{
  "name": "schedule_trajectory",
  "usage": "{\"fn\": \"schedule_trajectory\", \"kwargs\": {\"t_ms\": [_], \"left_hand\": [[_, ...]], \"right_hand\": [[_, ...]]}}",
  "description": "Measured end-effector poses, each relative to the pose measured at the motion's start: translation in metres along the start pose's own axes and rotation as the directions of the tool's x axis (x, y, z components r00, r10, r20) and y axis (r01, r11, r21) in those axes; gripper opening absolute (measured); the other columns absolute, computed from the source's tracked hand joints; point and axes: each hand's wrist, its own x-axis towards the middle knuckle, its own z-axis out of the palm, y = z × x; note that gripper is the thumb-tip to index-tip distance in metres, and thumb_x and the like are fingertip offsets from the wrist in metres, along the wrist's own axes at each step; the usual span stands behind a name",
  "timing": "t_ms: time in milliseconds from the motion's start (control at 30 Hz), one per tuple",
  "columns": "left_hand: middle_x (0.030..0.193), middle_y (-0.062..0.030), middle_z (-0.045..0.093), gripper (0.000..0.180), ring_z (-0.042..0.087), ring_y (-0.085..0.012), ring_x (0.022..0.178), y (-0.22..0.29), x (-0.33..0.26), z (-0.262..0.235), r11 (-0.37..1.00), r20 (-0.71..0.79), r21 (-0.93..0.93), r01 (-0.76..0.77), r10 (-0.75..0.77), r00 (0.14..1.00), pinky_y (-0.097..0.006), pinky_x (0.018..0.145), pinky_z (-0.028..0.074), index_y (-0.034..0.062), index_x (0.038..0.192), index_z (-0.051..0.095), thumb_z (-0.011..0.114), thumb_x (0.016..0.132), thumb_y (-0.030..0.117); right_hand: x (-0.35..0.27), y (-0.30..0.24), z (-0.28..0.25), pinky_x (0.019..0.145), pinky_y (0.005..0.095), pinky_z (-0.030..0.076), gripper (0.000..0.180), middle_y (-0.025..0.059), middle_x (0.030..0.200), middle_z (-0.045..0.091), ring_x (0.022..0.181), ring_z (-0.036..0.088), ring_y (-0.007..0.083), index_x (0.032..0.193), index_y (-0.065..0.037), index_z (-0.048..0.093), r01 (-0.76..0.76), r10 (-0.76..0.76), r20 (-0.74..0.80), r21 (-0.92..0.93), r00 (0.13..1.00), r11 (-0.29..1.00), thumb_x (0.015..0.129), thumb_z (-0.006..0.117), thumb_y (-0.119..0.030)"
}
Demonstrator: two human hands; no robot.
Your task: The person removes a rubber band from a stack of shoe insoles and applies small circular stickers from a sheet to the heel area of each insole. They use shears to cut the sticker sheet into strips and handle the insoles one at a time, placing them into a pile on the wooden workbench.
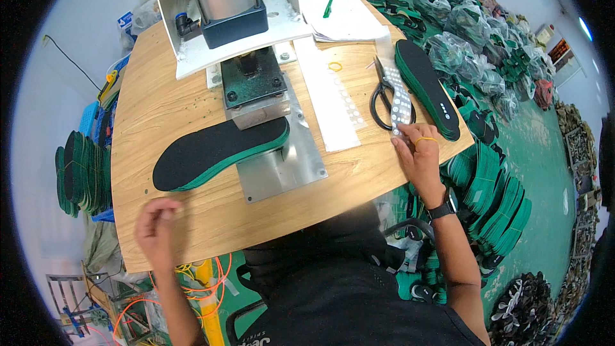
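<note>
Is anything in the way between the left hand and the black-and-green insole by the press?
No, nothing I can see. Only wooden tabletop shows between the left hand and the near edge of the insole. The press's metal block is at the insole's other end, not between them.

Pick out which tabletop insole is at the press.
The left insole, its right end at the press block; the right insole lies apart from it, near the right hand.

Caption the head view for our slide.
Right hand at a dotted strip; left hand near an insole, one end under the press.
</note>
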Motion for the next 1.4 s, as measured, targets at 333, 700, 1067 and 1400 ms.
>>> {"fn": "schedule_trajectory", "kwargs": {"t_ms": [333,700,1067,1400], "left_hand": [[0.108,-0.0146,0.066,0.036,0.064,-0.0206,0.099,0.049,-0.018,0.205,0.599,0.838,-0.414,0.685,-0.044,0.544,-0.035,0.089,0.052,-0.0035,0.114,0.062,0.046,0.102,0.027],[0.095,-0.018,0.069,0.025,0.068,-0.0222,0.087,0.056,-0.024,0.203,0.632,0.812,-0.358,0.688,-0.152,0.563,-0.035,0.078,0.058,-0.0052,0.109,0.058,0.056,0.094,0.015],[0.089,-0.0133,0.07,0.021,0.069,-0.0192,0.077,0.045,-0.038,0.171,0.842,0.737,-0.414,0.344,0.089,0.67,-0.03,0.07,0.058,-0.0031,0.104,0.066,0.057,0.095,0.013],[0.075,-0.0063,0.066,0.015,0.064,-0.0109,0.065,0.055,-0.038,0.164,0.658,0.731,-0.394,0.642,-0.2,0.652,-0.024,0.057,0.052,-0.0018,0.099,0.068,0.06,0.092,0.008]], "right_hand": [[0.005,-0.077,-0.09,0.072,0.0407,0.047,0.016,0.0125,0.089,0.06,0.085,0.057,0.0326,0.092,-0.002,0.062,0.239,-0.324,0.117,0.455,0.939,0.858,0.076,0.066,-0.007],[0.012,-0.05,-0.043,0.072,0.0421,0.049,0.029,0.0181,0.09,0.062,0.083,0.061,0.0343,0.105,-0.001,0.063,-0.414,0.321,0.277,0.409,0.906,0.813,0.085,0.066,-0.022],[0.071,0.037,0.009,0.077,0.0441,0.048,0.042,0.024,0.098,0.065,0.093,0.064,0.0383,0.119,0.002,0.058,-0.344,0.302,0.236,0.164,0.924,0.925,0.087,0.064,-0.024],[-0.07,-0.082,-0.076,0.051,0.0192,0.037,0.046,0.0042,0.085,0.057,0.063,0.052,0.0124,0.12,0.001,0.056,-0.769,0.238,0.792,0.607,0.562,-0.203,0.092,0.063,-0.035]]}}
